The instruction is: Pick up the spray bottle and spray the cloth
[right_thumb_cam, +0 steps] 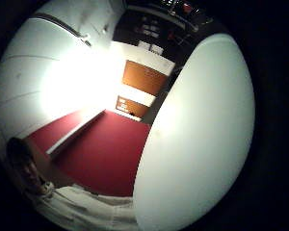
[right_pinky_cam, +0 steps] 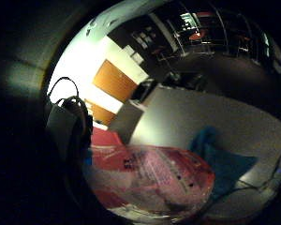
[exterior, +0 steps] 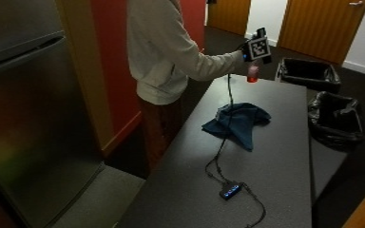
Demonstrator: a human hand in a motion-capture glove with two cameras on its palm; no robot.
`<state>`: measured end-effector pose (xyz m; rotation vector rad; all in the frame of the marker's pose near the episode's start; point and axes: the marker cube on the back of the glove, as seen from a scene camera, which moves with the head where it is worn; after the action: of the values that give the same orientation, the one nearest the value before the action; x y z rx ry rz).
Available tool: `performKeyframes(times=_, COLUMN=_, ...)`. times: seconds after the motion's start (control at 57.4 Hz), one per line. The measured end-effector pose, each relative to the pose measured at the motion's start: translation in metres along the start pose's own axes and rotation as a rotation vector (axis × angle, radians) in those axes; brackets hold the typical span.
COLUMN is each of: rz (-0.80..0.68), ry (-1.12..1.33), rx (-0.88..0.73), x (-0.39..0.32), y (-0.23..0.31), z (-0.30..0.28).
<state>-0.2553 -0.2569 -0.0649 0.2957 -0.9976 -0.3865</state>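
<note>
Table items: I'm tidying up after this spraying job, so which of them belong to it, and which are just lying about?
Belonging to the job:
- spray bottle, held above the table by the gloved right hand
- blue cloth, crumpled on the table

Just lying about:
- two black bins beside the table
- fridge across from the table

— Can you see the right hand (exterior: pixel 249 56) on the spray bottle (exterior: pixel 253 74)?
— Barely; only the bottle's reddish lower part shows, its head is hidden.
— And the fingers?
— Too small to tell.
— The cloth (right_pinky_cam: pixel 222 161)?
— In the little-finger view, the bottle partly covers it.
</note>
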Motion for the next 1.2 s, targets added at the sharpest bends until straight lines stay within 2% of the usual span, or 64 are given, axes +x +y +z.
performKeyframes(times=0.052, rz=0.019, ry=0.113, rx=0.104, x=0.043, y=-0.011, z=0.027)
performKeyframes(times=0.104, rz=0.048, ry=0.201, rx=0.129, x=0.079, y=-0.009, z=0.041)
performKeyframes(times=0.192, rz=0.109, ry=0.249, rx=-0.050, x=0.119, y=0.025, z=0.057)
performKeyframes(times=0.244, rz=0.113, ry=0.197, rx=-0.006, x=0.136, y=0.020, z=0.086)
performKeyframes(times=0.348, rz=0.154, ry=0.161, rx=0.010, x=0.167, y=0.020, z=0.103)
performKeyframes(times=0.435, rz=0.167, ry=0.242, rx=0.153, x=0.207, y=0.000, z=0.122)
performKeyframes(times=0.47, rz=0.186, ry=0.256, rx=0.097, x=0.214, y=0.009, z=0.118)
performKeyframes(times=0.505, rz=0.217, ry=0.377, rx=0.005, x=0.233, y=0.025, z=0.105)
performKeyframes(times=0.54, rz=0.227, ry=0.441, rx=-0.002, x=0.248, y=0.026, z=0.109)
performKeyframes(times=0.697, rz=0.205, ry=0.118, rx=0.041, x=0.233, y=0.011, z=0.153)
performKeyframes(times=0.749, rz=0.226, ry=0.203, rx=0.040, x=0.245, y=0.014, z=0.141)
performKeyframes(times=0.836, rz=0.215, ry=0.104, rx=0.069, x=0.236, y=0.006, z=0.144)
performKeyframes(times=0.94, rz=0.210, ry=0.315, rx=0.155, x=0.265, y=-0.009, z=0.139)
performKeyframes(times=1.01, rz=0.205, ry=0.108, rx=0.001, x=0.233, y=0.011, z=0.138)
performKeyframes(times=1.045, rz=0.206, ry=0.079, rx=-0.028, x=0.227, y=0.018, z=0.137)
performKeyframes(times=1.132, rz=0.201, ry=0.176, rx=0.012, x=0.233, y=0.025, z=0.127)
performKeyframes(times=1.202, rz=0.168, ry=0.152, rx=0.062, x=0.215, y=0.028, z=0.108)
